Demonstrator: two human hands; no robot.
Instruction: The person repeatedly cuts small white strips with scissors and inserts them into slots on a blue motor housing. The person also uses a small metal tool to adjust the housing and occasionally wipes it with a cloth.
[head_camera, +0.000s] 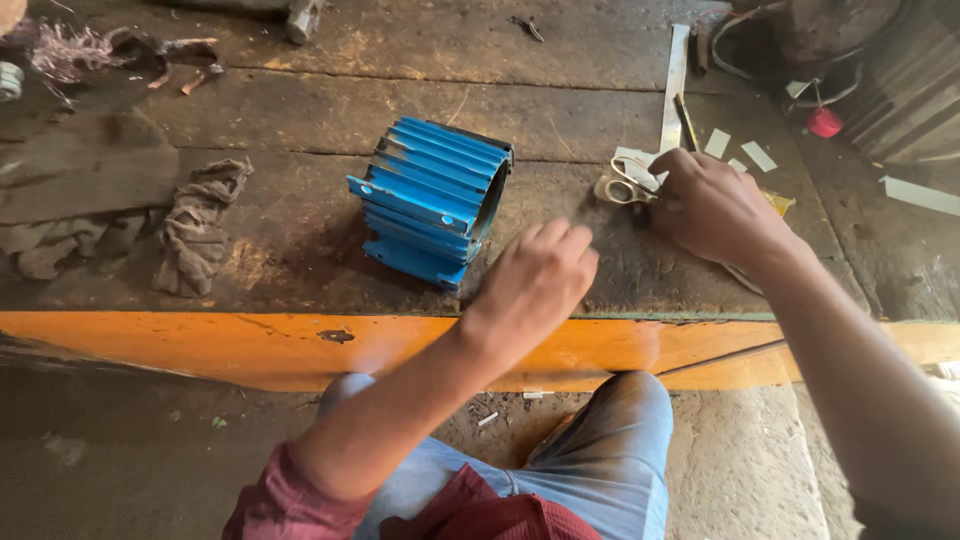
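My left hand (535, 275) rests on the workbench (300, 230), fingers curled, grasping nothing, just beside the blue finned motor housing (432, 200). Farther out, my right hand (712, 205) touches the scissors (625, 185); grip undeterminable. White paper strips (740, 150) lie beyond.

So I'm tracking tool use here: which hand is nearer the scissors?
The right hand: its fingers rest right at the scissors, touching or nearly so. The left hand is off to their lower left, closer to the blue finned housing.
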